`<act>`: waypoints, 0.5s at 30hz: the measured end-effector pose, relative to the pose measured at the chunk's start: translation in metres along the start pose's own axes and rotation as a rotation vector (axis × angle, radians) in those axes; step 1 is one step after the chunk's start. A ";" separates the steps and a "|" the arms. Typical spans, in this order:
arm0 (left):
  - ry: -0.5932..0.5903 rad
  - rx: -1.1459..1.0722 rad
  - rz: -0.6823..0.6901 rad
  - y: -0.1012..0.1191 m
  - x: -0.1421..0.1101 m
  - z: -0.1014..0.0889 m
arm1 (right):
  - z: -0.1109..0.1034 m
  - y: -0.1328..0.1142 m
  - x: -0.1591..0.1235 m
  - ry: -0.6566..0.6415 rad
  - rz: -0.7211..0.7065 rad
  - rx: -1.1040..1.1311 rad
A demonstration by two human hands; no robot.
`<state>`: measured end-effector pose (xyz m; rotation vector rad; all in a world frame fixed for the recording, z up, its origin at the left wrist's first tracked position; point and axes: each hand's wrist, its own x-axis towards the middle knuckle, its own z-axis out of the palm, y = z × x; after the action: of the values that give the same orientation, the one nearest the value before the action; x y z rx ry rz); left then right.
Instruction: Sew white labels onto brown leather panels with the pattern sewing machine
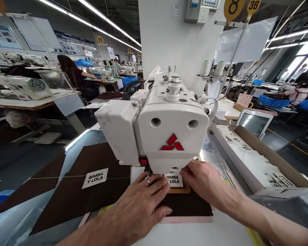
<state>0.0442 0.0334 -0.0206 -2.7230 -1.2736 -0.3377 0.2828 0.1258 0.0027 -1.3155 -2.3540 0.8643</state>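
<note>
A white label (176, 181) printed "BIMBA Y LOLA" lies on dark brown fabric (192, 205), under the head of a white sewing machine (173, 126). An orange-brown frame (180, 191) borders the label. My left hand (141, 205) rests flat with fingers stretched out, their tips touching the label's left side. A ring is on one finger. At the label's right edge, my right hand (205, 181) has its fingers bent and pressed together; some fingertips are hidden by the machine head. Another label (95, 177) sits on the brown fabric to the left, with a light thread running across it.
To the right, a long cardboard box (246, 167) holds many printed labels. Thread cones (205, 68) stand behind the machine. A framed screen-like panel (255, 121) leans at the right. Farther off, a person (73, 77) sits among other sewing machines (25, 83) on the left.
</note>
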 end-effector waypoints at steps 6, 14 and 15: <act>0.008 -0.051 -0.006 0.001 -0.003 -0.006 | 0.018 0.016 -0.020 0.089 -0.557 -0.204; 0.061 -0.087 0.001 -0.010 -0.018 -0.001 | 0.024 0.023 -0.018 0.191 -0.704 -0.300; 0.061 -0.087 -0.001 -0.010 -0.018 0.000 | 0.023 0.023 -0.018 0.184 -0.698 -0.301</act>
<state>0.0246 0.0262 -0.0247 -2.7599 -1.2733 -0.4829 0.2949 0.1116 -0.0294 -0.5295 -2.5733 0.1767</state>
